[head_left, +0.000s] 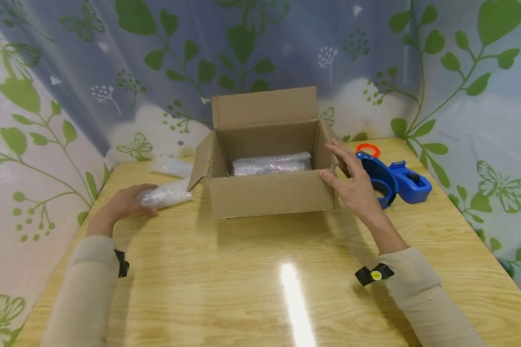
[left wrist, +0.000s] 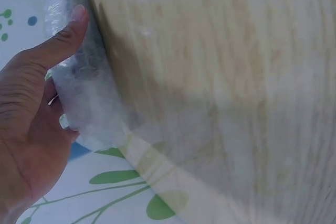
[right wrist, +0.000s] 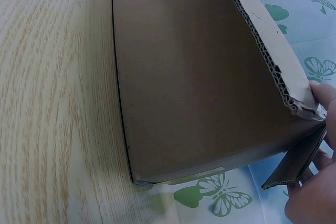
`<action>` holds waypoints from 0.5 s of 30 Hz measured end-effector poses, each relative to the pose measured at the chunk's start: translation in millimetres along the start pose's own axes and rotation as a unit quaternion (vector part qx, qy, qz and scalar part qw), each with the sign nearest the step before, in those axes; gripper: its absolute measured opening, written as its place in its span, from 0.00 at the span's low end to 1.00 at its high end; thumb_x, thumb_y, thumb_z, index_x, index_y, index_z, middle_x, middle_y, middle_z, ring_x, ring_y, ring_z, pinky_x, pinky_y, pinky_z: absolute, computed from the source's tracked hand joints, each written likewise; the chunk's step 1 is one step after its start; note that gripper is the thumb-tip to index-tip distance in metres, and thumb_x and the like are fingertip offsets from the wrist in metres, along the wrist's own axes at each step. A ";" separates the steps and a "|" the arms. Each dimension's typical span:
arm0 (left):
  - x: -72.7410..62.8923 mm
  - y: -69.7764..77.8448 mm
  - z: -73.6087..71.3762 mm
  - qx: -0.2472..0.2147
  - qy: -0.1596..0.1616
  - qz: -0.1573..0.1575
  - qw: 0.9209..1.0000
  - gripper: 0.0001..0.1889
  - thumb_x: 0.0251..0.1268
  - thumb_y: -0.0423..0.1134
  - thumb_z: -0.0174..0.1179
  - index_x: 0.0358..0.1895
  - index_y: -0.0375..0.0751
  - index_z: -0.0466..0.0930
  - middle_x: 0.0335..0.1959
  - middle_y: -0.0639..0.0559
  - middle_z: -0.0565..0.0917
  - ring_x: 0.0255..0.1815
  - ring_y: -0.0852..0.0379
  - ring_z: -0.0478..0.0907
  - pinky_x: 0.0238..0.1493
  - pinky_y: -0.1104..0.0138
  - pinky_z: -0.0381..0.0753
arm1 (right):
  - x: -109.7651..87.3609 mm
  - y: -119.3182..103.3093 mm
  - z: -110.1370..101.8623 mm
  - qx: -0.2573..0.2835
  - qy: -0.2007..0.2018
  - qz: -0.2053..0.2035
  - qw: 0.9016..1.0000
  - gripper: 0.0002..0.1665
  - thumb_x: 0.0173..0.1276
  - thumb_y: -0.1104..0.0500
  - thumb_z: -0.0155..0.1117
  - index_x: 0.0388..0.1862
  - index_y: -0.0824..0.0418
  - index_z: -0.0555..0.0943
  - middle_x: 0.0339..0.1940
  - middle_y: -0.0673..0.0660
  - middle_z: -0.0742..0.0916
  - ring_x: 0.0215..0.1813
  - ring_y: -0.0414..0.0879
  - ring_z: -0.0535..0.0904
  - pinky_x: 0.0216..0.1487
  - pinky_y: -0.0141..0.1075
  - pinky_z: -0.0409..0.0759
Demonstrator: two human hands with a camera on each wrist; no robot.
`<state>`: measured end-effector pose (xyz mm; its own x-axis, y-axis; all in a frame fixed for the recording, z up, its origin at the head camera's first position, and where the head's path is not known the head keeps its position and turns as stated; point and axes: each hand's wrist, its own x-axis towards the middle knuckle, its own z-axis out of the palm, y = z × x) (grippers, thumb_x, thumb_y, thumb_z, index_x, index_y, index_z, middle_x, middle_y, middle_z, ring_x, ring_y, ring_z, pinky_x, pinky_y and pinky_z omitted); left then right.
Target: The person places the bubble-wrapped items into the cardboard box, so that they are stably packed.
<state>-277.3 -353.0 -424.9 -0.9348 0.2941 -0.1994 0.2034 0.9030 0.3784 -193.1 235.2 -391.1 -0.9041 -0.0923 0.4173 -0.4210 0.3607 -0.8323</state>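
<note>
In the head view, an open cardboard box is standing on the worktop, with bubble-wrapped packages lying inside it. Left of the box, the left hand is clamping its grip on a wrapped bundle, whose far end is sitting by the box's left flap. A clear packet is lying farther back on the box's left. Right of the box, a blue tape dispenser and an orange ring are resting. The right hand is holding the box's front right corner.

In the left wrist view, the thumb is pressing one side of the bundle while fingers are showing on the other.

In the right wrist view, the grip is pinching the box's corner, fingers reaching behind the right flap.

The step in hand seems to be picking up the bundle while steadying the box; the next move probably calls for lifting it clear of the left flap.
</note>
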 end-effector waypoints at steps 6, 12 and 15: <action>-3.0 -0.6 1.5 0.003 0.021 0.019 1.000 0.44 0.62 0.52 0.75 0.76 0.37 0.67 0.74 0.24 0.67 0.72 0.20 0.62 0.71 0.29 0.59 | 0.1 0.5 1.0 0.006 -0.003 0.004 1.000 0.36 0.76 0.60 0.67 0.81 0.48 0.68 0.85 0.46 0.62 0.84 0.47 0.55 0.82 0.46 0.60; -3.7 1.8 -12.6 0.000 0.042 0.013 0.999 0.45 0.62 0.53 0.75 0.78 0.37 0.65 0.74 0.23 0.66 0.71 0.21 0.64 0.68 0.30 0.63 | 0.8 1.7 0.1 0.006 -0.001 0.007 1.000 0.37 0.76 0.60 0.67 0.81 0.48 0.68 0.85 0.46 0.62 0.84 0.48 0.55 0.82 0.43 0.60; -6.5 8.6 -24.7 -0.009 0.049 0.005 0.999 0.46 0.64 0.53 0.73 0.79 0.38 0.63 0.75 0.24 0.65 0.72 0.22 0.64 0.68 0.30 0.63 | 1.1 1.9 -0.3 0.002 -0.001 0.009 1.000 0.37 0.76 0.60 0.67 0.81 0.47 0.68 0.85 0.46 0.62 0.85 0.47 0.54 0.82 0.45 0.60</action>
<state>-276.7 -354.9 -398.0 -0.9570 0.2702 -0.1061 0.2084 0.8939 0.3968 -194.8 236.0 -392.1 -0.9114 -0.0876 0.4021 -0.4054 0.3580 -0.8411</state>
